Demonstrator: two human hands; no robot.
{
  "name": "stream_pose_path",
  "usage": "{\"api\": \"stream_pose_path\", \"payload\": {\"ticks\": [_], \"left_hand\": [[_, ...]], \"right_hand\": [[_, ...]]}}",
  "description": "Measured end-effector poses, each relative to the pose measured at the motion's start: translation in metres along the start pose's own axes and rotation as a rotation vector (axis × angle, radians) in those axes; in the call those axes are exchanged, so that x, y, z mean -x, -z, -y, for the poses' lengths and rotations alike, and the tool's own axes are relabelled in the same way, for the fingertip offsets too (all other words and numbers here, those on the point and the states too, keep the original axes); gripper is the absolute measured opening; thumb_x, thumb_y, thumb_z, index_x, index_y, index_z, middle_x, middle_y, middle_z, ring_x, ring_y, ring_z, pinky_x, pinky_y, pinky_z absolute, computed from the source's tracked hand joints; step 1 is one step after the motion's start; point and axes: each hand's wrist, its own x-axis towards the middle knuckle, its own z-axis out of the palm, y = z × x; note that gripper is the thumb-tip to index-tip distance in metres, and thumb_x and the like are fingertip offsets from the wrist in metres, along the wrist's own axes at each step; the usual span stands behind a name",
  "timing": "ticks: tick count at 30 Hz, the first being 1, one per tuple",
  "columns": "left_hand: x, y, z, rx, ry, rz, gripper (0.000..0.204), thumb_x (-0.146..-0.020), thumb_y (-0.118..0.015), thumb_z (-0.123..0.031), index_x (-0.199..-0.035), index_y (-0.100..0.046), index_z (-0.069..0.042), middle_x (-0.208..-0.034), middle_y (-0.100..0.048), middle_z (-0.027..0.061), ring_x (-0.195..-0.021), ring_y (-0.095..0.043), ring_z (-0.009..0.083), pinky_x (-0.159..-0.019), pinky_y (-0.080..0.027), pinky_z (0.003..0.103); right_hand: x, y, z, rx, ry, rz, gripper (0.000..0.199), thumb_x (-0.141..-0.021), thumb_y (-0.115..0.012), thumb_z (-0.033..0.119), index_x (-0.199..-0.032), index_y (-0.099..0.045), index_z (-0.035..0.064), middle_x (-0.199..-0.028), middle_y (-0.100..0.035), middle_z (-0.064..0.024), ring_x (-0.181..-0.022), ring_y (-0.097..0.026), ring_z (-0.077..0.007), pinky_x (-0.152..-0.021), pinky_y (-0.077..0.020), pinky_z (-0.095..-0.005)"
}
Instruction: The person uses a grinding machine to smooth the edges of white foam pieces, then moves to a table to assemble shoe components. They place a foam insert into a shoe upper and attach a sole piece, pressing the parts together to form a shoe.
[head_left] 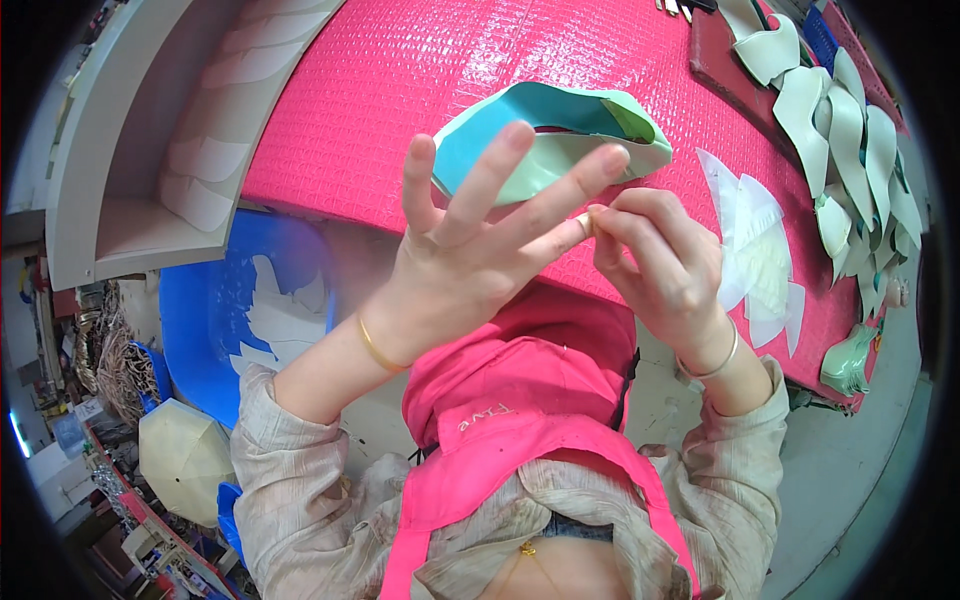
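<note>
My left hand [470,235] is raised over the front edge of the pink table, its fingers spread apart. My right hand [665,255] is closed in a pinch at the tip of one left finger. A narrow pale-beige band [583,222] shows around that fingertip; its exact kind is too small to make out. Just beyond my hands lies a curved mint-green piece with a blue lining [545,168], resembling a shoe upper, standing in an open loop on the table. My left fingers partly cover it, and neither hand visibly grips it.
Thin white translucent pieces [755,250] lie fanned on the pink table [370,110], right of my hands. Several pale-green cut pieces [845,130] are heaped farther right. At left stand a grey shelf unit [125,170] and a blue bin [195,310] holding white scraps.
</note>
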Motion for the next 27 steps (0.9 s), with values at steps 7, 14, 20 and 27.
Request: {"api": "stream_pose_path", "payload": {"ticks": [7, 14, 20, 27], "left_hand": [[-0.005, 0.018, 0.006, 1.074, 0.519, 0.426, 0.034, -0.075, -0.047, -0.006, -0.104, -0.061, -0.016, -0.135, -0.028, 0.0100, -0.125, -0.020, 0.0257, -0.103, -0.011, 0.037], [-0.006, 0.008, 0.002, 2.002, 0.938, 0.409, 0.041, -0.075, -0.040, -0.008, -0.111, -0.050, 0.007, -0.135, -0.026, 0.0118, -0.125, -0.022, 0.0195, -0.102, -0.015, 0.033], [0.001, 0.007, 0.004, 2.284, 1.107, 0.228, 0.042, -0.080, -0.036, -0.015, -0.110, -0.048, 0.011, -0.136, -0.025, 0.0135, -0.124, -0.024, 0.0209, -0.102, -0.018, 0.035], [0.006, 0.013, -0.007, 2.482, 1.286, 0.014, 0.042, -0.082, -0.034, -0.018, -0.110, -0.048, 0.010, -0.137, -0.023, 0.0116, -0.120, -0.031, 0.0207, -0.100, -0.021, 0.038]], "right_hand": [[0.013, 0.000, 0.007, -0.202, -0.157, -0.210, 0.023, -0.056, -0.063, -0.007, -0.076, -0.058, 0.0041, -0.077, -0.054, -0.0065, -0.060, -0.055, -0.0185, -0.048, -0.0452, -0.0256], [0.010, 0.000, -0.001, -0.309, -0.111, -0.068, 0.023, -0.056, -0.069, 0.002, -0.076, -0.059, 0.0063, -0.080, -0.055, -0.0066, -0.077, -0.056, -0.0224, -0.071, -0.0449, -0.0365], [0.030, -0.004, -0.005, -0.060, 0.197, -0.072, 0.019, -0.060, -0.069, 0.005, -0.069, -0.055, 0.0137, -0.081, -0.061, 0.0027, -0.087, -0.055, -0.0197, -0.095, -0.0316, -0.0421], [0.045, -0.003, -0.002, 0.015, 0.145, -0.053, 0.026, -0.061, -0.070, 0.007, -0.070, -0.047, 0.0157, -0.084, -0.062, 0.0061, -0.087, -0.055, -0.0167, -0.100, -0.0263, -0.0415]]}}
